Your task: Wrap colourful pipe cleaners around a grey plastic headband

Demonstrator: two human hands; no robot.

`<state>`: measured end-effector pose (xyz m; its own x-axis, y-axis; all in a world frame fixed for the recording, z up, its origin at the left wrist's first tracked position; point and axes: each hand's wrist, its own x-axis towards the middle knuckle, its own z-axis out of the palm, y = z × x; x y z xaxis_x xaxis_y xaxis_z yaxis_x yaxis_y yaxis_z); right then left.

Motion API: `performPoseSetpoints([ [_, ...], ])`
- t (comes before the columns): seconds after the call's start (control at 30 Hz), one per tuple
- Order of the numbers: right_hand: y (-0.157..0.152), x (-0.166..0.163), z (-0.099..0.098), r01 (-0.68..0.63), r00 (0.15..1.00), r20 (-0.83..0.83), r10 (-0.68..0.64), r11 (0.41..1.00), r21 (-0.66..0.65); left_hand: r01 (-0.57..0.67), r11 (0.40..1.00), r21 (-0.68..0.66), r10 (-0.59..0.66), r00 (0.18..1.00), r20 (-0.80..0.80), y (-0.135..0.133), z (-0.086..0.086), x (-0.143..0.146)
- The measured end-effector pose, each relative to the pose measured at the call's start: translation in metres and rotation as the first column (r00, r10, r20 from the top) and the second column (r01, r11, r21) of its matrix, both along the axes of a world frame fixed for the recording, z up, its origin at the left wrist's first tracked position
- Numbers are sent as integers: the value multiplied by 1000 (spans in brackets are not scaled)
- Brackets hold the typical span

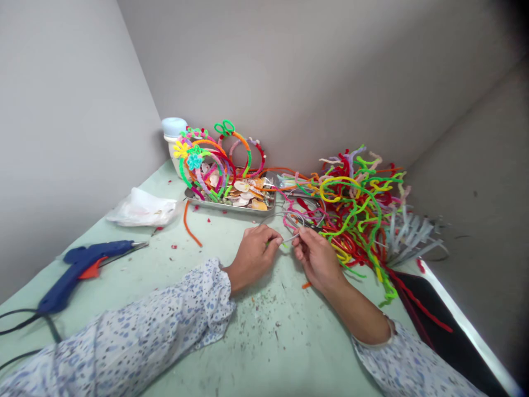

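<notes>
My left hand and my right hand are close together above the middle of the table. Between their fingertips runs a thin grey wire, with each hand pinching it. The wire seems to curve away behind the fingers, where it overlaps other grey loops, so I cannot tell its full shape. A small bit of light green shows just under the fingers. Beyond the hands, a metal tray holds shell-like pieces, and headbands wrapped in coloured pipe cleaners stand in it.
A big tangle of pipe cleaners spreads at the right, beside grey strips and a dark flat object. At the left lie a blue glue gun with its cord and a plastic bag. A lidded bottle stands behind.
</notes>
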<state>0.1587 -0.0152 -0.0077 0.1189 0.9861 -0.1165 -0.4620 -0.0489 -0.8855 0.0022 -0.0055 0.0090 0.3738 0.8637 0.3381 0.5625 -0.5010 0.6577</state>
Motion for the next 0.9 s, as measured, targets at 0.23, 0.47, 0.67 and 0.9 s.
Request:
performPoseSetpoints([
  [0.23,0,0,0,-8,1000,3,8,1000,-3,28,1000,-1,-28,999,-45,2,-2,1],
  [0.47,-1,0,0,-13,1000,4,13,1000,0,62,998,-21,-63,995,-75,3,-3,2],
  [0.67,-1,-1,0,-12,1000,7,12,1000,-8,59,998,-33,-62,995,-82,3,-4,3],
  [0.9,0,0,1,2,1000,6,-2,1000,-7,33,998,-57,-34,999,-22,1,0,2],
])
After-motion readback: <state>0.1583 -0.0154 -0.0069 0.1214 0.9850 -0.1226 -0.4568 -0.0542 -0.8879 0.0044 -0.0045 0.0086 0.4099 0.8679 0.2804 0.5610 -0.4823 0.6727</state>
